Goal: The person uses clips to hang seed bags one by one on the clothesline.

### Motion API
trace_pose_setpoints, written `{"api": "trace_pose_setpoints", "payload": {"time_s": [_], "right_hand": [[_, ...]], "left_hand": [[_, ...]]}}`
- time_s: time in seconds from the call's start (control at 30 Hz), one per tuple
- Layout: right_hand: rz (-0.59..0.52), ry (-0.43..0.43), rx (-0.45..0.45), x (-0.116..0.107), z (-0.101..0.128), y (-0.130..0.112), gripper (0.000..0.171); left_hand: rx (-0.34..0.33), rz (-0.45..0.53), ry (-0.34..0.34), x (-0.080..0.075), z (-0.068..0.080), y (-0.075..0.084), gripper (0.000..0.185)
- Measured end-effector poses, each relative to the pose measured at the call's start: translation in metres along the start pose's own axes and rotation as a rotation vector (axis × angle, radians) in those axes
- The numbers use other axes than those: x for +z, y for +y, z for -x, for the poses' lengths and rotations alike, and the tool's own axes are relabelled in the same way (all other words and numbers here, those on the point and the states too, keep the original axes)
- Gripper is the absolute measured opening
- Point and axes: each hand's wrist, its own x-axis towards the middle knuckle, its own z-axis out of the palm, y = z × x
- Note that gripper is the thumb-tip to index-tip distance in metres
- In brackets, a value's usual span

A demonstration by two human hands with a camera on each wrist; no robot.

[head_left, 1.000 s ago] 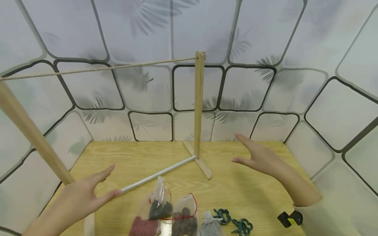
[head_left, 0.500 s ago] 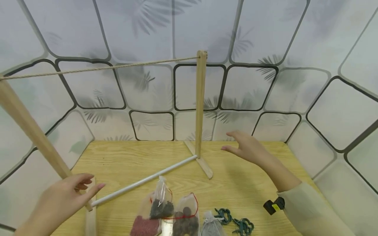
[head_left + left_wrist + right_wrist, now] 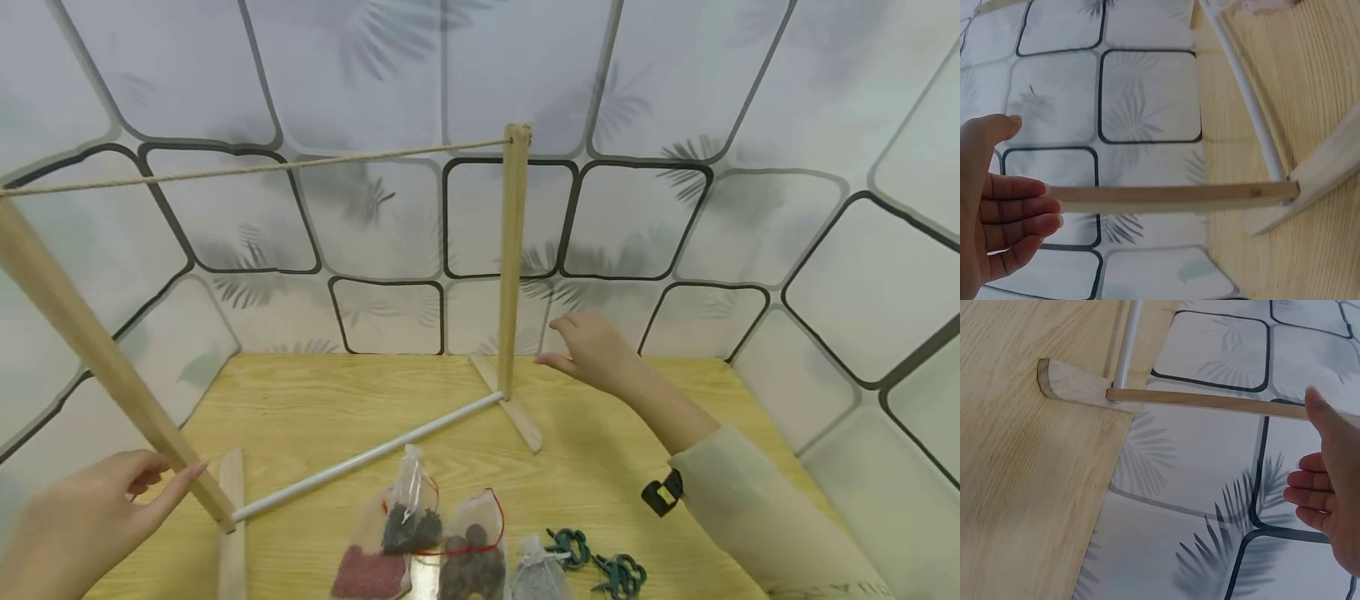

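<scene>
A wooden frame stands on the table, with a left post, a right post, a rope strung between their tops and a white rod joining their feet. Close by the left post is my left hand, thumb apart from loosely bent fingers. In the left wrist view its fingertips overlap the post's near end, and the palm holds nothing. My right hand hovers just right of the right post. Its thumb overlaps that post in the right wrist view, with the fingers relaxed and nothing held.
Along the table's front lie a bag of red material, a bag of dark bits, a bag of dark round pieces and a grey pouch. Beside them are green clips. A patterned curtain surrounds the table.
My left hand has moved left and down, off the rod's end toward the left post's outer side. My right hand has shifted left toward the right post. Frame and bags stay put.
</scene>
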Motion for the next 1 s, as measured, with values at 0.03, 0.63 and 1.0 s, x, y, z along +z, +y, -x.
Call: {"api": "trace_pose_setpoints", "payload": {"time_s": [0.03, 0.63, 1.0], "right_hand": [[0.02, 0.003, -0.017, 0.002, -0.003, 0.0, 0.059], [0.058, -0.104, -0.015, 0.004, -0.051, -0.001, 0.062], [0.09, -0.066, -0.043, 0.004, -0.071, -0.005, 0.046]], "left_hand": [[0.025, -0.012, 0.022, 0.0, 0.0, -0.004, 0.047], [-0.163, -0.079, -0.391, -0.004, -0.019, -0.043, 0.075], [0.146, -0.067, 0.111, 0.01, -0.018, -0.04, 0.083]]}}
